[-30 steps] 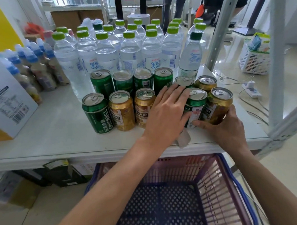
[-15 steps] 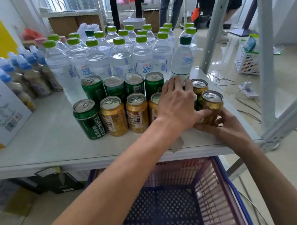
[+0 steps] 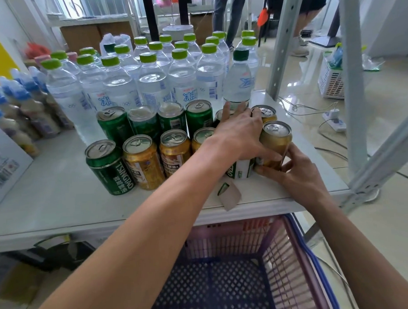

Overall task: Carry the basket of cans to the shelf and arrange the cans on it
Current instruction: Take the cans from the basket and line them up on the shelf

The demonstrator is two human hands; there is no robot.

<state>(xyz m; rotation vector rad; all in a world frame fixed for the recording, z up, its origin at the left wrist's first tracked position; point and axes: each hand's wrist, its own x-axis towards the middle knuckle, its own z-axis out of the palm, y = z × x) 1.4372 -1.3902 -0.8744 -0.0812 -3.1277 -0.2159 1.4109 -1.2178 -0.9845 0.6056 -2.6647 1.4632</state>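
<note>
Green and gold cans stand in two rows on the white shelf (image 3: 60, 198), among them a green Tsingtao can (image 3: 110, 167) at the front left and several gold cans (image 3: 143, 161). My left hand (image 3: 239, 134) lies over a green-and-white can (image 3: 240, 170) in the front row, fingers reaching to the back row and thumb down the can's right side. My right hand (image 3: 295, 173) holds the lower part of the gold can (image 3: 276, 142) at the row's right end, pressed against the green one. The purple basket (image 3: 284, 251) with a blue rim sits below the shelf edge, with no cans in it.
Water bottles (image 3: 153, 84) with green caps stand in rows behind the cans, and blue-capped bottles (image 3: 21, 108) stand to the left. A white carton (image 3: 5, 167) is at the left edge. A card tag (image 3: 229, 195) lies at the shelf's front. Grey shelf posts (image 3: 352, 77) rise on the right.
My left hand has slid forward over the green-and-white can, hiding its top. My right hand has closed round the base of the end gold can, pressing it into the row.
</note>
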